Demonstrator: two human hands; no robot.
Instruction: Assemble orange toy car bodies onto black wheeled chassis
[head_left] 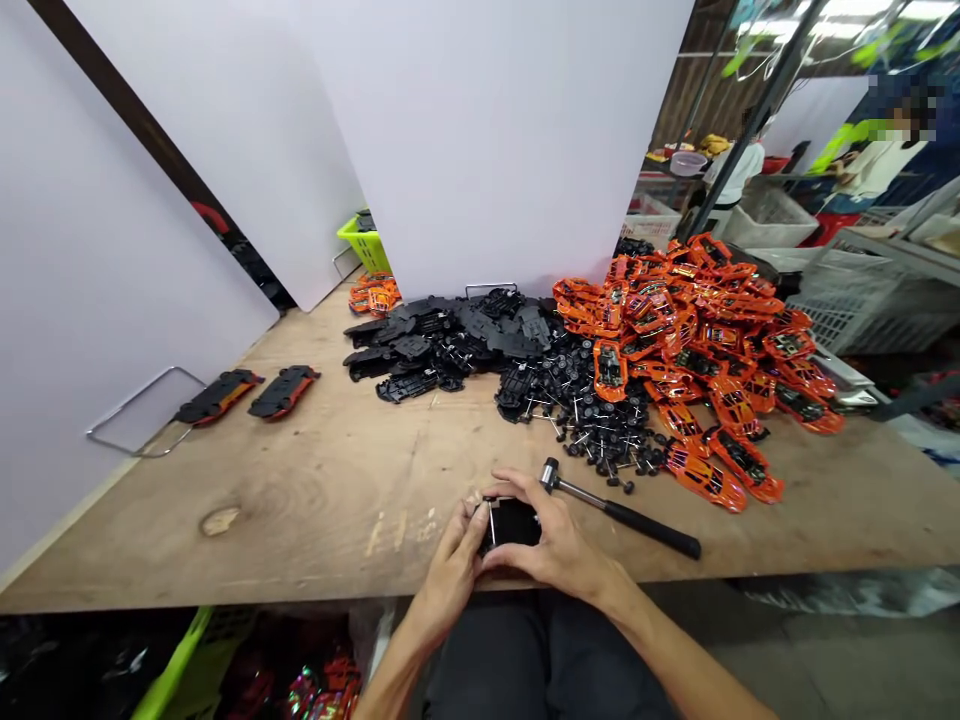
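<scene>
Between my hands, at the table's front edge, is a black toy car chassis with a thin metal axle across its left end. My left hand grips that left end, thumb by the axle. My right hand wraps round the other end, fingers along the far side and thumb along the near side. Just beyond my right hand lies a hammer with a black head and handle. Farther back are a heap of wheel-and-axle sets and a pile of black chassis plates.
Orange car bodies are heaped at the right. Two cars lie upside down at the left, near a wire handle. White panels stand behind. A green basket is below the table. Two people are in the right background.
</scene>
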